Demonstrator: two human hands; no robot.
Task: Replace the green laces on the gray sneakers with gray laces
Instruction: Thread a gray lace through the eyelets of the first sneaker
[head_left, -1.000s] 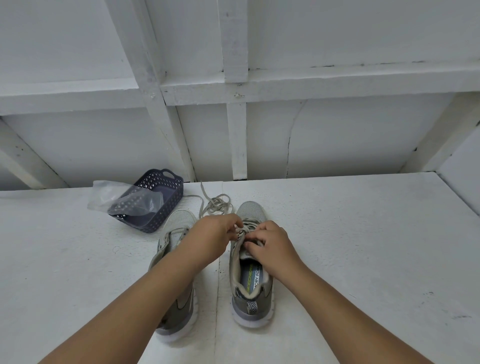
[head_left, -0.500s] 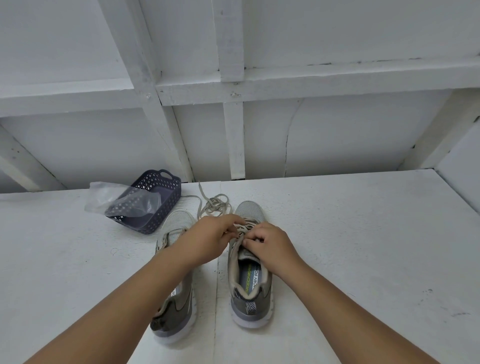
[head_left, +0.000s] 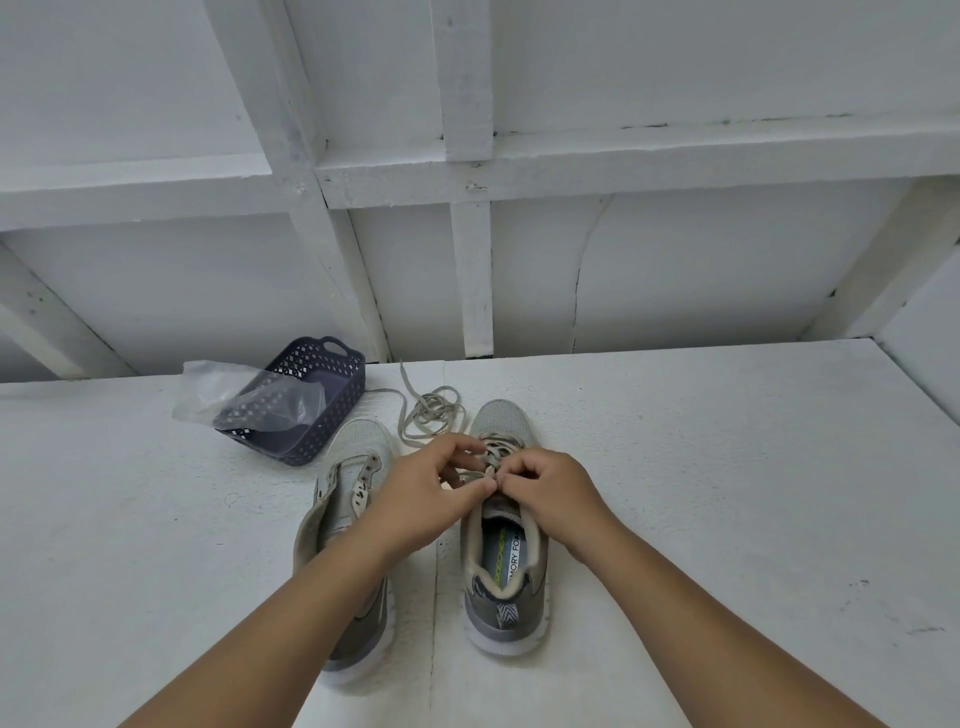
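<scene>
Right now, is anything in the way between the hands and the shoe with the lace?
Nothing visible. The left hand and right hand already pinch the lace on the right sneaker.

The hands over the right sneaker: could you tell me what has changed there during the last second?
Very little. Both hands stay at the lace on the right sneaker; the left hand and right hand have drawn together, thumbs nearly meeting. The left sneaker, loose lace and basket have not moved.
</scene>
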